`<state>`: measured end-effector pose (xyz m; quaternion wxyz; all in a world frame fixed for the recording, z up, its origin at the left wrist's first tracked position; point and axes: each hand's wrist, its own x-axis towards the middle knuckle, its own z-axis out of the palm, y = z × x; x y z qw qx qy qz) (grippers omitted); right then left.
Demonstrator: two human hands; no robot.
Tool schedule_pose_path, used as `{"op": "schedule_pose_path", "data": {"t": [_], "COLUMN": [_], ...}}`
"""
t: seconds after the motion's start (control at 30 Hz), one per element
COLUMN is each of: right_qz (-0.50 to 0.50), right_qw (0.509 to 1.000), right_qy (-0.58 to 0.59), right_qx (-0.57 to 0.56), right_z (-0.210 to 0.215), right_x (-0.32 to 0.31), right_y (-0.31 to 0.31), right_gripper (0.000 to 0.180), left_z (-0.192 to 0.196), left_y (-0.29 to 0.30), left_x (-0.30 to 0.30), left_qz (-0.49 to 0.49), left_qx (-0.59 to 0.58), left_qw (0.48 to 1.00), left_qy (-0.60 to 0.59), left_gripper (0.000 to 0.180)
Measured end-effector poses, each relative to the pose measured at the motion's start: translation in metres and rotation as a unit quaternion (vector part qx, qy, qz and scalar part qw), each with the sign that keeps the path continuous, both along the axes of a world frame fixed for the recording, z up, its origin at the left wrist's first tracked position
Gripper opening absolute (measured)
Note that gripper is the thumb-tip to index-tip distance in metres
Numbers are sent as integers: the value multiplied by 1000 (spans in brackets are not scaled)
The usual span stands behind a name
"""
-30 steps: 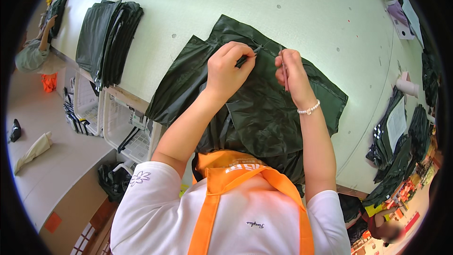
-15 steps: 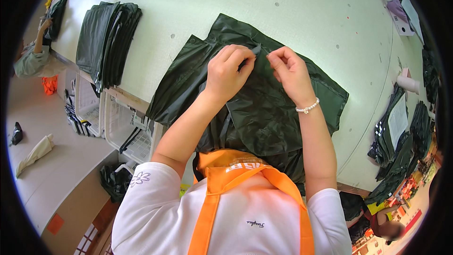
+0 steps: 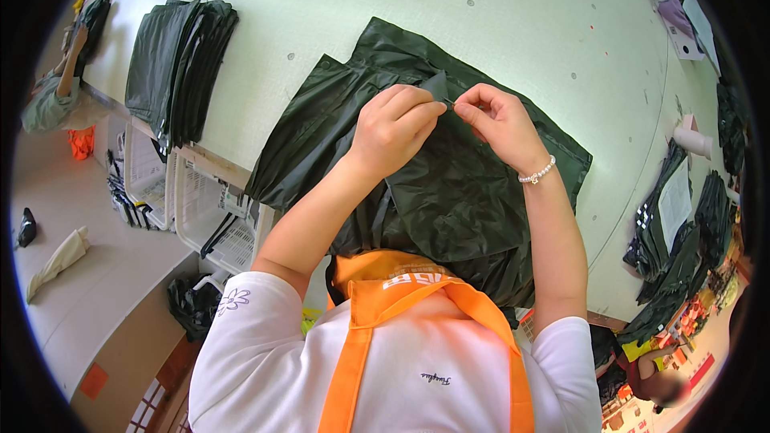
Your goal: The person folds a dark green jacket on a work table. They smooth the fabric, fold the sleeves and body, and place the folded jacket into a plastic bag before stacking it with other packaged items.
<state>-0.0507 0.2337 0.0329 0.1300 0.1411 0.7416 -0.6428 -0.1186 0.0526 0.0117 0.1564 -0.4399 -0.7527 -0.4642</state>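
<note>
The big pale green table (image 3: 513,24) fills most of the room. On it lies a dark green cloth (image 3: 449,184), right in front of the person. A pile of folded cloths (image 3: 172,64) sits at the left edge, so some look finished. White baskets (image 3: 184,200) stand below. The left hand (image 3: 393,130) and right hand (image 3: 499,124) both pinch the cloth's top edge, so this one looks unfinished.

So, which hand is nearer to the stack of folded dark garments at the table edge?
Left. The left hand is closer to the stack; the right hand lies farther away, beyond the left one.
</note>
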Motion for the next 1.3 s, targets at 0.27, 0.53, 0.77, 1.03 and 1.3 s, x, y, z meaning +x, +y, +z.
{"op": "schedule_pose_path", "data": {"t": [0.27, 0.53, 0.77, 1.03, 1.3], "right_qz": [-295, -358, -445, -397, -20], "right_qw": [897, 584, 865, 847, 920], "right_qy": [32, -99, -233, 212, 63], "right_qx": [327, 722, 9, 283, 386], "right_z": [-44, -144, -48, -43, -57], "right_x": [90, 347, 269, 173, 161], "right_y": [79, 163, 31, -18, -57], "right_gripper": [22, 28, 36, 42, 45], "left_z": [-13, -61, -74, -45, -58], "left_y": [-50, -100, -58, -28, 20], "left_x": [-50, 51, 34, 18, 93], "left_qz": [263, 161, 241, 119, -136], "left_qx": [107, -59, -137, 229, -307], "left_qw": [912, 857, 888, 800, 937], "left_qy": [-298, -486, -366, -542, -94], "left_gripper": [40, 49, 65, 31, 32]}}
